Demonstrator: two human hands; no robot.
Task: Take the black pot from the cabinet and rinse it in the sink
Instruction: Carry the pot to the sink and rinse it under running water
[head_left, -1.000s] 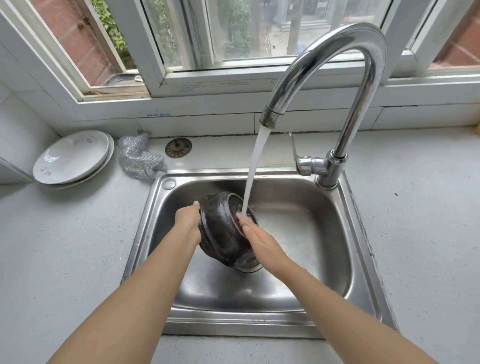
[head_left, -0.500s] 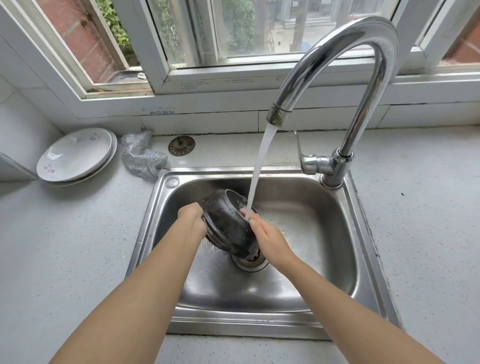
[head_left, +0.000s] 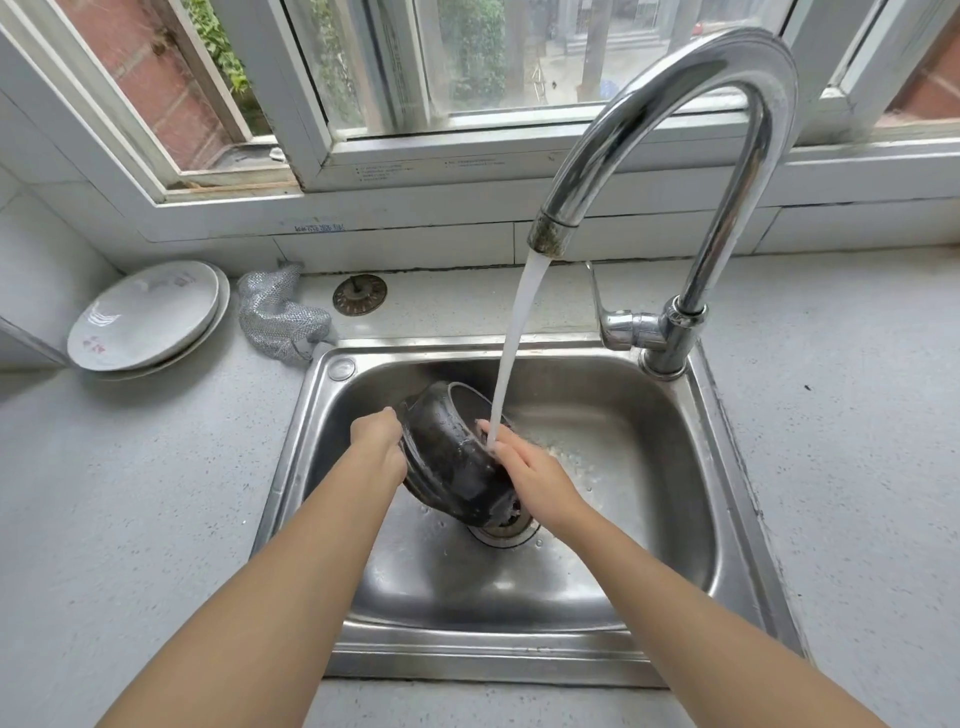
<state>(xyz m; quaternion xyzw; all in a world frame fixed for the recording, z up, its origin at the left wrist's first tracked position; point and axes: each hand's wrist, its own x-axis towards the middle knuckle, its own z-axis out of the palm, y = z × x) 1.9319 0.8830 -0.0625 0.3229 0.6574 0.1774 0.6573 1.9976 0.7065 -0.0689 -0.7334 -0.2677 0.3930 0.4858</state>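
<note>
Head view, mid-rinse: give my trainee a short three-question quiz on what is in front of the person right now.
1. True or false: the pot rests flat on the bottom of the sink.
2. Where does the water from the tap land?
A. on the plates
B. on the right hand at the pot's side
C. on the counter
3. Fill in: the left hand grips the pot by its ____.

Key:
1. False; both hands hold it tilted above the drain.
2. B
3. rim
</note>
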